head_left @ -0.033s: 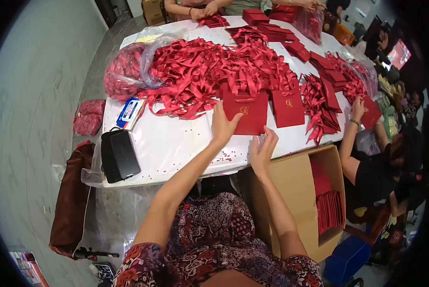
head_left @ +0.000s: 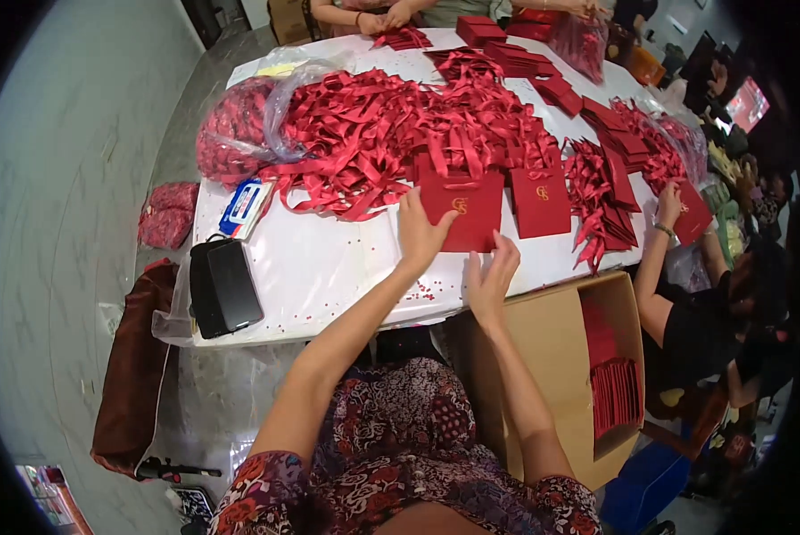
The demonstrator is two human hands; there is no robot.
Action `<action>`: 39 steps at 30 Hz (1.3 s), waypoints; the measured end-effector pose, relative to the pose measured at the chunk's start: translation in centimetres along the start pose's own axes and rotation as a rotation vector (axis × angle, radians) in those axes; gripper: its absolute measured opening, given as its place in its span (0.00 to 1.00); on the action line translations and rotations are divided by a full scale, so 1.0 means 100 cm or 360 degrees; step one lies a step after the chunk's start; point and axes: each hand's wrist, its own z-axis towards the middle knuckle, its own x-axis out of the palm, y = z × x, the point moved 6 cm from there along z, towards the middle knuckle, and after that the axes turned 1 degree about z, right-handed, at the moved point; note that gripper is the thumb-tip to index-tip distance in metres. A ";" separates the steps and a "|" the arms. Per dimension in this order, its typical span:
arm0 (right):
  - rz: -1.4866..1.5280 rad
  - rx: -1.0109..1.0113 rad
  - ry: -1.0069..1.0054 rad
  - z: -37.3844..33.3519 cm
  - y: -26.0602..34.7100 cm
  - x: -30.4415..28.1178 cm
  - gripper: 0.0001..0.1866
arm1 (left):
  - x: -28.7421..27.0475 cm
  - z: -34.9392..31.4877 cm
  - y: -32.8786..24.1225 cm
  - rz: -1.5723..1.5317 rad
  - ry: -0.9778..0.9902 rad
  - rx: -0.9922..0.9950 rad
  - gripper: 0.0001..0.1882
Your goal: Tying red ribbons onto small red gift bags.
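Note:
A red paper gift bag (head_left: 471, 196) with a gold emblem and a ribbon handle lies flat in front of me on the white table. My left hand (head_left: 422, 234) rests at its left edge, fingers stretched upward and the thumb spread onto its front. By the bag's lower right corner is my right hand (head_left: 492, 275), its fingertips touching or nearly touching the edge, thumb apart. Just to the right lies a similar red bag (head_left: 540, 205). Behind both bags spreads a big heap of red ribbon handles (head_left: 364, 134).
An open cardboard box (head_left: 543, 357) holding red bags stands below the table's edge, right. A black phone (head_left: 230, 285) and a blue-white packet (head_left: 245, 209) lie left. Co-workers' hands (head_left: 670, 209) handle red bags at the right and far side. Bag stacks (head_left: 605, 192) line the right.

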 end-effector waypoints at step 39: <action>-0.1416 0.0704 0.0218 -0.170 -0.012 -0.290 0.21 | 0.059 -0.176 -0.140 -0.0399 0.0992 0.0870 0.19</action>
